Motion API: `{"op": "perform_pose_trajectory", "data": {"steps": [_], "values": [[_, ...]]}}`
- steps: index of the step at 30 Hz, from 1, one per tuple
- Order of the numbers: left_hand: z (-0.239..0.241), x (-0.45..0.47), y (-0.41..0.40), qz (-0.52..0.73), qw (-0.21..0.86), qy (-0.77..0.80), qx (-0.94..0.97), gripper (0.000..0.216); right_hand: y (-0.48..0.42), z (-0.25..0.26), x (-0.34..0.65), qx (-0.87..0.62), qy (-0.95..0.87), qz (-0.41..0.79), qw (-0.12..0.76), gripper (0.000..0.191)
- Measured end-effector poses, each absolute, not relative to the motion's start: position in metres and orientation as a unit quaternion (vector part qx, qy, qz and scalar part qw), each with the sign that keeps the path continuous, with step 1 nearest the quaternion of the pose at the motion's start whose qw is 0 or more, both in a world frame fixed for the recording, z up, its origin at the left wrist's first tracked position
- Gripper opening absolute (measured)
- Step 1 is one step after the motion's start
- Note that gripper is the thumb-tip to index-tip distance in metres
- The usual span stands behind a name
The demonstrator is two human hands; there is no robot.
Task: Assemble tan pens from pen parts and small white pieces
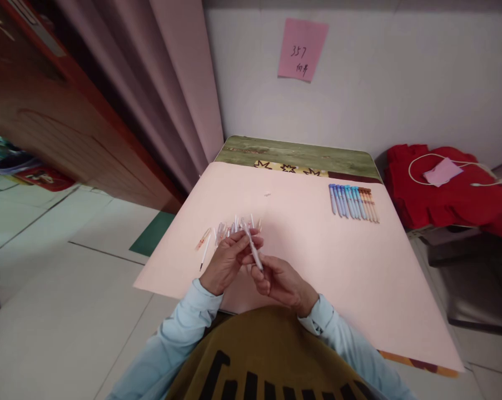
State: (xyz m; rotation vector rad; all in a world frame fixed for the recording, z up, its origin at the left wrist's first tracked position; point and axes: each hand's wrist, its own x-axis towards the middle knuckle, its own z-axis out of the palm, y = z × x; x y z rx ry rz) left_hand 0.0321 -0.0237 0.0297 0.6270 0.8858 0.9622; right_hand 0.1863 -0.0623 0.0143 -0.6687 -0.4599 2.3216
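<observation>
Left of the row of pens (351, 201), loose pen parts (219, 231) lie on the pink sheet (313, 255) covering the table (301, 149), and just to their right a pale pen (253, 247) is held up, its long axis slanting from a far-left end to a near-right end, which of them writes being too small to tell. The left hand (229, 256), well left of that row, bends its fingers inward, its grip closed on the pen's farther part; the right hand (281, 278), nearer the row, curls its fingers, its grip pinching the near end.
</observation>
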Motion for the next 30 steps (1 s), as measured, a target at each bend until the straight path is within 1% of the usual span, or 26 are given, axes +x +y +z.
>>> {"op": "perform_pose_trajectory", "data": {"steps": [3,6,9,11,15,18,20,21,24,26,30], "values": [[0.035,0.032,-0.025,0.422,0.761,0.402,0.286,0.038,-0.066,0.018,0.188,-0.235,-0.195,0.897,0.32,0.033],[0.038,0.03,-0.026,0.406,0.763,0.405,0.297,0.034,-0.068,0.02,0.189,-0.219,-0.2,0.904,0.308,0.036],[0.036,0.03,-0.026,0.444,0.733,0.41,0.313,0.028,-0.069,0.018,0.187,-0.221,-0.199,0.9,0.32,0.038],[0.034,0.032,-0.026,0.469,0.707,0.423,0.319,0.027,-0.069,0.016,0.184,-0.247,-0.217,0.879,0.345,0.038],[0.032,0.034,-0.024,0.477,0.681,0.449,0.327,0.025,-0.068,0.011,0.179,-0.326,-0.258,0.821,0.391,0.045],[0.032,0.034,-0.023,0.487,0.668,0.457,0.329,0.026,-0.066,0.007,0.178,-0.351,-0.22,0.833,0.367,0.057],[0.032,0.034,-0.023,0.495,0.659,0.461,0.33,0.027,-0.065,0.007,0.178,-0.366,-0.189,0.842,0.348,0.061],[0.031,0.034,-0.023,0.499,0.653,0.464,0.332,0.027,-0.064,0.007,0.178,-0.374,-0.184,0.838,0.351,0.059],[0.032,0.034,-0.023,0.516,0.636,0.466,0.335,0.024,-0.065,0.009,0.179,-0.378,-0.194,0.807,0.41,0.043],[0.033,0.034,-0.023,0.52,0.632,0.468,0.333,0.024,-0.065,0.009,0.178,-0.37,-0.194,0.8,0.431,0.043],[0.033,0.034,-0.023,0.508,0.63,0.479,0.34,0.025,-0.064,0.005,0.176,-0.364,-0.164,0.838,0.372,0.051]]}}
